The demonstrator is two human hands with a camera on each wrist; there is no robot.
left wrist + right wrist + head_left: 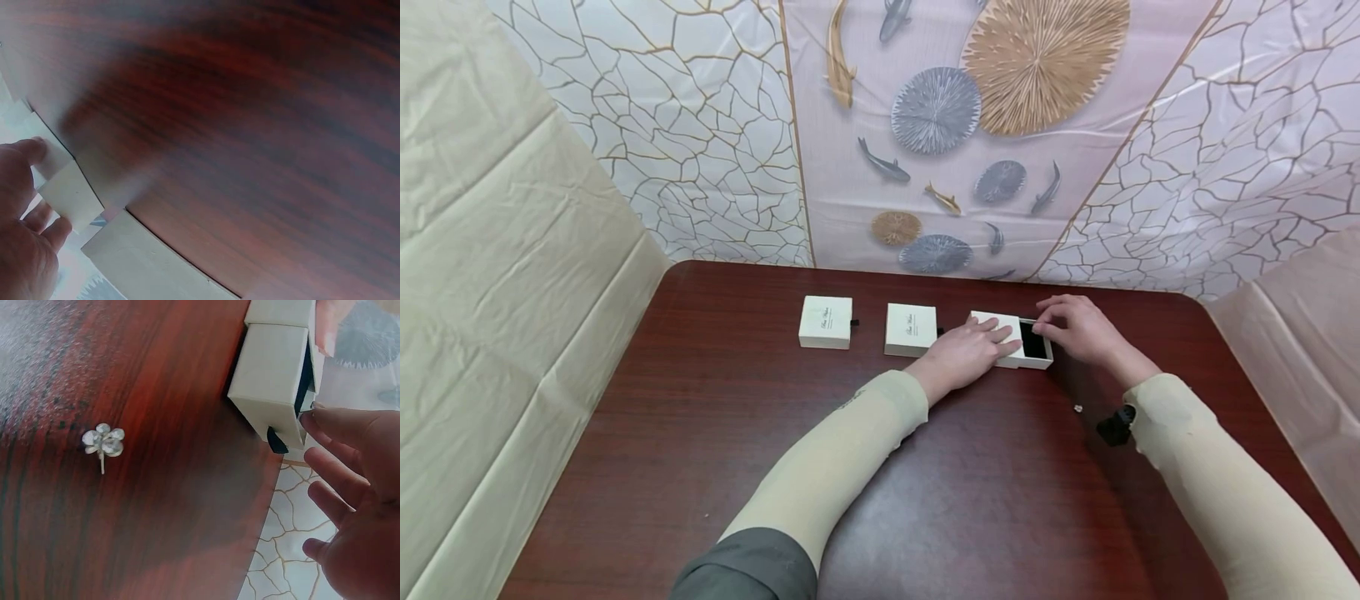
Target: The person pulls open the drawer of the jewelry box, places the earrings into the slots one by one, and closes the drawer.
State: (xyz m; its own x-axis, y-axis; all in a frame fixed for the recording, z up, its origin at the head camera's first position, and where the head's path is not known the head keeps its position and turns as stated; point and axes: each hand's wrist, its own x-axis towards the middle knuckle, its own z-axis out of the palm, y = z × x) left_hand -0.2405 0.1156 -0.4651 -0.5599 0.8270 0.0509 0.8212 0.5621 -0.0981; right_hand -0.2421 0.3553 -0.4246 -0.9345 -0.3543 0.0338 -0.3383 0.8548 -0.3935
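A cream box sleeve [995, 321] near the back right of the table has its drawer [1037, 362] slid partway out to the right, with a black lining [1034, 339] showing. My left hand [964, 353] holds the sleeve from above, thumb toward its front side. At the drawer's outer end is my right hand [1078, 327]; in the right wrist view its thumb and index finger pinch a tiny thing at the rim, too small to name, while the other fingers spread loosely. A flower-shaped stud earring [104, 441] with clear stones lies on the table nearer me. The drawer's black pull tab [276, 441] hangs from its end.
Two similar cream boxes, a middle one [912, 328] and a left one [826, 322], stand closed in the same row with black tabs on their right sides. Behind the dark red wooden table [715, 433] hangs a patterned cloth [700, 125].
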